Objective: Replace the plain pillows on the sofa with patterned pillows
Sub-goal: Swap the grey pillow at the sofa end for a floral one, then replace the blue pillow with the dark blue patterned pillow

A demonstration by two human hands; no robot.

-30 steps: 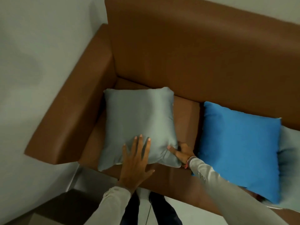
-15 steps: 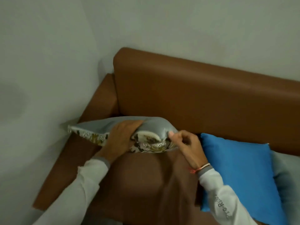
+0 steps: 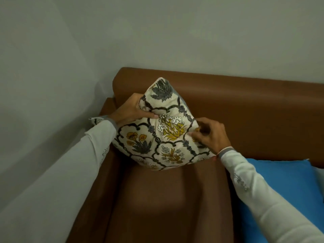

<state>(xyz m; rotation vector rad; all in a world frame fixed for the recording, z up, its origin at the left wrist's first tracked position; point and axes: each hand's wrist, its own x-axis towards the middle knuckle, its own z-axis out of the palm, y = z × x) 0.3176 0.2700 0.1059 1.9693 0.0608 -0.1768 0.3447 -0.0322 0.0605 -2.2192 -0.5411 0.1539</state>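
Note:
A cream pillow with a grey and yellow flower pattern [image 3: 163, 134] stands tilted on one corner in the sofa's left corner, its patterned face toward me and a sliver of grey backing at its top right edge. My left hand [image 3: 133, 109] grips its upper left edge. My right hand [image 3: 210, 134] pinches its right edge. A plain blue pillow [image 3: 289, 186] lies on the seat at the right, partly behind my right sleeve.
The brown leather sofa [image 3: 245, 111] fills the lower view, with its left armrest [image 3: 105, 109] against the grey wall [image 3: 52, 85]. A pale grey pillow edge [image 3: 320, 174] shows at the far right beyond the blue one.
The pillow lay flat with its grey side up. Both hands lifted and turned it over, so the patterned face now shows and it stands up near the backrest.

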